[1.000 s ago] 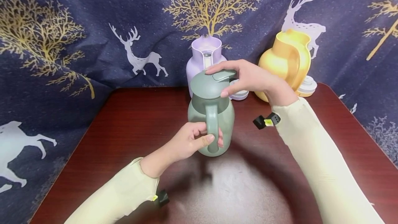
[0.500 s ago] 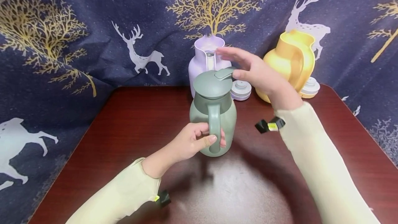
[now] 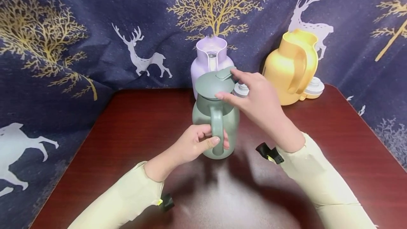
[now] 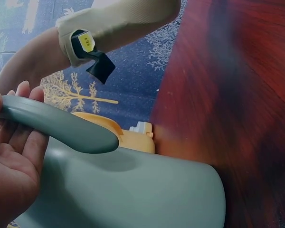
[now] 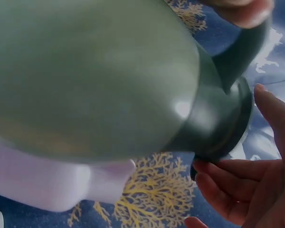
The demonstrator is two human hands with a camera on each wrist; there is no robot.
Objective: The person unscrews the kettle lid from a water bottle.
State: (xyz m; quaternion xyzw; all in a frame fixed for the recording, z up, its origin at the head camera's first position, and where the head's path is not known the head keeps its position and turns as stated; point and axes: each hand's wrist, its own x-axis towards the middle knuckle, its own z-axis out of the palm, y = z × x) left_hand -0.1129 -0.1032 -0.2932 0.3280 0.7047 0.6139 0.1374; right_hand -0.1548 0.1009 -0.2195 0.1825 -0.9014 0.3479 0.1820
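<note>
A green thermos jug (image 3: 231,126) stands upright at the middle of the table, its handle toward me. My left hand (image 3: 193,145) grips the lower part of the handle (image 3: 217,117), thumb in front and fingers wrapped behind. The round green lid (image 3: 208,84) sits on the neck, with a lever (image 3: 224,74) at its right rear. My right hand (image 3: 262,98) holds the lid from the right: the thumb is at its near rim and the fingers are by the lever. In the right wrist view, curled fingers (image 5: 228,180) meet the tab at the lid's edge.
Behind the green jug is a lidless purple jug (image 3: 198,63), with a grey-white stopper lid (image 3: 241,90) beside it. At back right stands a lidless yellow jug (image 3: 281,68), next to another lid (image 3: 314,87). A dark blue patterned cloth (image 3: 140,3) hangs behind the table (image 3: 136,116).
My right hand lifted off the lid, then came down and round to the lid's right side, thumb now at the near rim. The left hand keeps its grip on the handle.
</note>
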